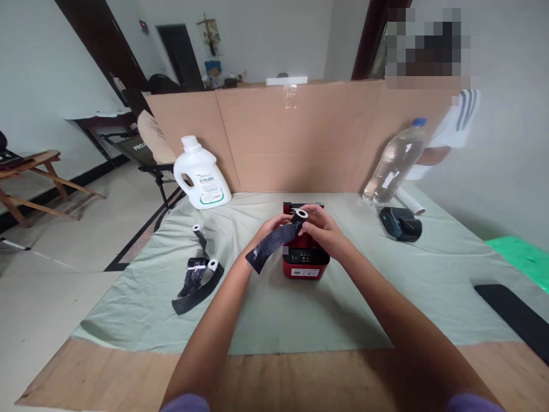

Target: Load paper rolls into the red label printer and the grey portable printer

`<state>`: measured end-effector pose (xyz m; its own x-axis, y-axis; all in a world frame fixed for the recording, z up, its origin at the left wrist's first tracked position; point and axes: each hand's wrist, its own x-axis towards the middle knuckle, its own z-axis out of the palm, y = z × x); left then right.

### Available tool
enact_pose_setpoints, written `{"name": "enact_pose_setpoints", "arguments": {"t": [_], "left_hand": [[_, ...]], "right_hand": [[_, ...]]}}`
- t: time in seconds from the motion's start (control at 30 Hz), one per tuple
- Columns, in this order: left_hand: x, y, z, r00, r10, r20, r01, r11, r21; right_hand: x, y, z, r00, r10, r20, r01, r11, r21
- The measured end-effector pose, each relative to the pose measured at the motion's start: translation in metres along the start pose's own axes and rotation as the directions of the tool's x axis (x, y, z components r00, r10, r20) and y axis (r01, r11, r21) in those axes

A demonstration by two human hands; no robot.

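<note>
A small white spool (299, 215) with a black ribbon strip (271, 245) is held over a red and black device (303, 258) at the table's middle. My right hand (325, 228) pinches the spool end. My left hand (269, 232) is closed on the ribbon, whose loose end hangs down to the left. The device stands on a pale green cloth (274, 309).
More spools with black ribbon (198, 277) lie left of the device. A white jug (201, 173) stands back left, a clear bottle (393, 163) and a black gadget (401, 224) back right. A cardboard screen (295, 137) rings the back. A person's arm (433, 154) shows behind it.
</note>
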<state>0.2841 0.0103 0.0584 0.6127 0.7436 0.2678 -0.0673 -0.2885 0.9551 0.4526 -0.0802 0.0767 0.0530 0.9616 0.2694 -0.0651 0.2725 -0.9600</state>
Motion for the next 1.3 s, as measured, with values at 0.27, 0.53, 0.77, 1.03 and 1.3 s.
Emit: {"name": "enact_pose_setpoints", "arguments": {"t": [0.27,0.53,0.77,1.03,1.3], "left_hand": [[-0.001,0.014,0.009,0.988,-0.011,0.157,-0.02,0.981,0.191],[-0.008,0.021,0.005,0.959,0.067,0.275,-0.243,0.692,0.68],[-0.022,0.028,-0.02,0.947,-0.043,0.318,-0.188,0.729,0.658],[-0.043,0.029,-0.021,0.895,-0.126,0.428,-0.224,0.703,0.675],[-0.048,0.04,-0.012,0.887,-0.141,0.441,-0.25,0.655,0.713]], "right_hand": [[-0.01,-0.01,-0.014,0.994,-0.094,-0.046,0.07,0.92,-0.386],[-0.015,-0.027,-0.017,0.982,0.094,0.167,0.085,0.566,-0.82],[-0.011,-0.001,-0.009,0.993,0.118,0.032,-0.012,0.352,-0.936],[0.021,0.005,0.0,0.927,0.357,-0.113,-0.128,0.02,-0.992],[0.023,0.005,0.004,0.942,0.332,-0.042,-0.058,0.037,-0.998]]}}
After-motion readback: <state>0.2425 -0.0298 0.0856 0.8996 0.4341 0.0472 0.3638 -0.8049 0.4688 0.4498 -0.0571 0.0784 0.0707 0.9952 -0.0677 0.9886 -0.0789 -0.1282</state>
